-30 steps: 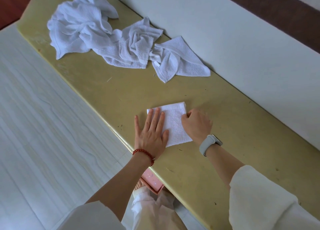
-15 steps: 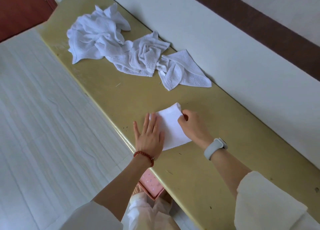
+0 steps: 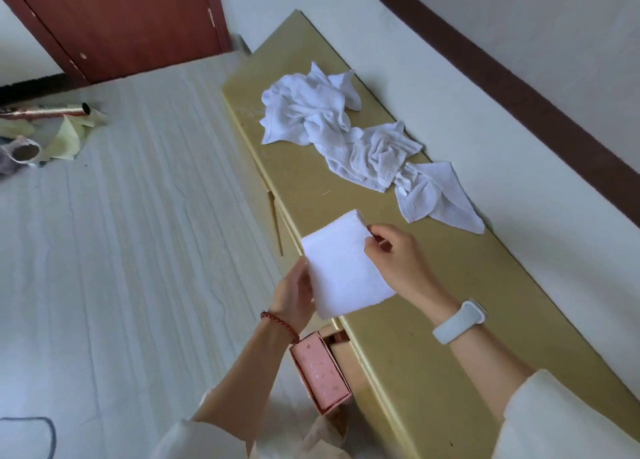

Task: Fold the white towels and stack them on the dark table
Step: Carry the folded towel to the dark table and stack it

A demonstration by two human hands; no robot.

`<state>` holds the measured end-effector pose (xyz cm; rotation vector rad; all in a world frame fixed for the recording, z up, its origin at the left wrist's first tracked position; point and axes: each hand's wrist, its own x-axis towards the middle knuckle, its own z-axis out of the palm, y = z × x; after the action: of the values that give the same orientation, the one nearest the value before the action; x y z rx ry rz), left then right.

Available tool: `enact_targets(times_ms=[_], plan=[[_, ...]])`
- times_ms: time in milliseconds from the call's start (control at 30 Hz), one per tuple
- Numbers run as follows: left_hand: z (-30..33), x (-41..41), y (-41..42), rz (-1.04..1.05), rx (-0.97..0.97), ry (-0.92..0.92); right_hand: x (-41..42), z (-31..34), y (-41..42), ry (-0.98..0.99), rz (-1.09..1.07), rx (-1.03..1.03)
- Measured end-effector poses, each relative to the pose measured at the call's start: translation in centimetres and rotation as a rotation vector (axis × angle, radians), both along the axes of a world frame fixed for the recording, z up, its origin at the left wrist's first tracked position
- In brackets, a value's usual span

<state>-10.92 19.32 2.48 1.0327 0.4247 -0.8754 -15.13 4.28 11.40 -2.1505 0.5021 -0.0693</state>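
A folded white towel (image 3: 343, 268) hangs lifted over the front edge of the yellow table (image 3: 433, 303). My left hand (image 3: 294, 296), with a red bead bracelet, grips its left edge from below. My right hand (image 3: 398, 261), with a white wristband, pinches its upper right corner. Farther along the table lies a pile of crumpled white towels (image 3: 332, 126), with one loose towel (image 3: 436, 195) spread at its near end. No dark table is in view.
A white wall with a dark band runs along the table's far side. A pink box (image 3: 322, 372) sits on the floor under the table edge. Rolls and yellow scraps (image 3: 45, 129) lie on the pale floor at left, near a red-brown door (image 3: 131, 19).
The folded towel lay flat under both hands; now both hands hold it raised off the table and shifted toward the front edge. The view has swung left, showing the door and floor.
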Motion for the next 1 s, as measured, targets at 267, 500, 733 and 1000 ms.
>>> enact_targets(times_ms=[267, 500, 733, 1000], plan=[[3.4, 4.3, 15.5, 0.242, 0.51, -0.397, 6.0, -2.1, 14.0, 0.057, 0.026, 0.062], [5.5, 10.3, 34.0, 0.331, 0.978, -0.641, 14.7, -3.2, 34.8, 0.033, 0.158, -0.121], [8.2, 19.0, 50.9, 0.428, 1.28, -0.757, 25.5, 0.0, 52.5, -0.129, 0.364, -0.187], [9.8, 33.5, 65.8, 0.584, 1.361, -0.734, 41.9, 2.3, 66.8, -0.249, 0.527, -0.244]])
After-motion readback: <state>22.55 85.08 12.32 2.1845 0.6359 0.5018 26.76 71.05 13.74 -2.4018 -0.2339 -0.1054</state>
